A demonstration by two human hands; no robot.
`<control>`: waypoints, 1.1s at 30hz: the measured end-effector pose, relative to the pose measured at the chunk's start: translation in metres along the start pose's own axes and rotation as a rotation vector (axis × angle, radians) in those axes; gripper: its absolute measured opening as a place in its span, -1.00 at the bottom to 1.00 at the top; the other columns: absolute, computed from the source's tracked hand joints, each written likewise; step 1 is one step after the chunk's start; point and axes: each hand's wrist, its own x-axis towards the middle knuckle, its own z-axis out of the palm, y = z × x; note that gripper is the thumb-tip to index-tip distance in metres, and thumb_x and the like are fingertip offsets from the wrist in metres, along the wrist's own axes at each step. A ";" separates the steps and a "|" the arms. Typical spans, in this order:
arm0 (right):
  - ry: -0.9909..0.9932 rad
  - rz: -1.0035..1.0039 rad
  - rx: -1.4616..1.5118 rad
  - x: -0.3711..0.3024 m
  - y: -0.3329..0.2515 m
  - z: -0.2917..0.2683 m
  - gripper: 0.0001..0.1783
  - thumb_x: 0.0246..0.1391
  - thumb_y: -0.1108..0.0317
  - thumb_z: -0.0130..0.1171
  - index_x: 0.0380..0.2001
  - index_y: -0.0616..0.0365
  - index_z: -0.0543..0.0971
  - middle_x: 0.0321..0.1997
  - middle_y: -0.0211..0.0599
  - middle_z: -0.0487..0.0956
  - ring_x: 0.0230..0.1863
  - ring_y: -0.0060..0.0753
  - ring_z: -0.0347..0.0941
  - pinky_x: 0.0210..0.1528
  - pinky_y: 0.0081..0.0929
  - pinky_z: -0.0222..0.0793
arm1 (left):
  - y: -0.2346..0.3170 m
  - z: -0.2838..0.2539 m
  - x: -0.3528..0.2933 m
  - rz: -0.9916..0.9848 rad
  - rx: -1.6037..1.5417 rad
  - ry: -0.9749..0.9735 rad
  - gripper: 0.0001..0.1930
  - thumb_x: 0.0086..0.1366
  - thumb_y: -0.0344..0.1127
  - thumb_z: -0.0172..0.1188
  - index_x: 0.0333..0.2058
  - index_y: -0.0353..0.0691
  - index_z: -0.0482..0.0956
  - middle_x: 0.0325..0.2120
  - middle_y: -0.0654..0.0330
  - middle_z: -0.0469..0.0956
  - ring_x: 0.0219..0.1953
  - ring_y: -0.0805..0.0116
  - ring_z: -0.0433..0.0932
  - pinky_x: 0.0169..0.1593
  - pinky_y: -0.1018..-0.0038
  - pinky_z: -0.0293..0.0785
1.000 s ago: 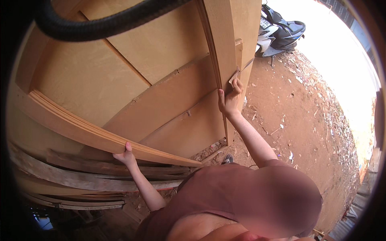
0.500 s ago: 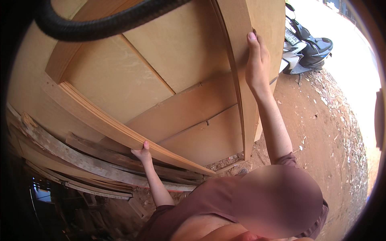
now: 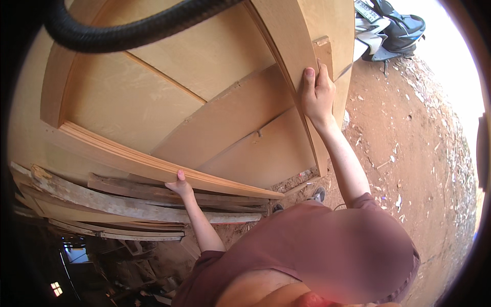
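Both my hands hold a large light-brown wooden frame (image 3: 115,152), which stands tilted in front of me and has grooved inner edges. Around its lower left rail, my left hand (image 3: 181,188) is closed with the thumb on top. My right hand (image 3: 319,100) grips the right rail, thumb on the near face and the other fingers partly hidden behind. Through the frame's opening pale plywood sheets (image 3: 169,87) show, with a browner board (image 3: 220,120) lower down. A short wooden block (image 3: 322,55) sticks out just beyond my right fingers.
Old weathered planks (image 3: 117,201) lie stacked at the left. A parked scooter (image 3: 394,33) stands at the upper right, beyond dirt ground (image 3: 388,133) strewn with wood chips. A black ribbed hose (image 3: 138,33) crosses the top. My shoes (image 3: 318,194) show below the frame.
The frame has shifted left in the picture, and its lower left rail lies flatter. My right hand appears lower, still on the right rail. The wooden block beside it and my shoes now show more.
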 end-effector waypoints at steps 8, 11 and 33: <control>-0.117 0.157 -0.002 -0.083 0.064 -0.042 -0.41 0.51 -0.04 -0.22 -0.27 0.28 0.54 -0.60 -0.10 0.45 -0.53 -0.09 0.50 -0.46 -0.19 0.32 | 0.028 0.000 -0.021 0.004 -0.005 0.121 -0.07 0.05 0.25 0.55 0.02 -0.55 0.41 -0.05 0.04 0.51 -0.05 0.23 0.53 0.06 0.28 0.49; -0.095 0.166 0.061 -0.111 0.090 -0.053 -0.31 0.51 -0.11 -0.34 -0.34 0.27 0.54 -0.62 -0.14 0.42 -0.57 -0.14 0.46 -0.48 -0.21 0.29 | 0.029 -0.011 -0.031 0.023 0.019 0.092 -0.04 0.05 0.29 0.53 0.02 -0.56 0.40 -0.07 0.04 0.50 -0.05 0.23 0.52 0.07 0.26 0.48; 0.491 1.001 -0.277 -0.358 0.238 -0.218 -0.64 0.42 0.12 0.09 0.00 0.17 0.63 -0.19 -0.33 0.68 -0.18 -0.38 0.58 -0.05 -0.31 0.49 | 0.126 -0.021 0.059 -0.306 -0.860 -0.609 -0.13 0.27 0.22 0.28 0.27 -0.40 0.30 0.02 -0.22 0.55 0.02 -0.08 0.63 0.14 0.05 0.60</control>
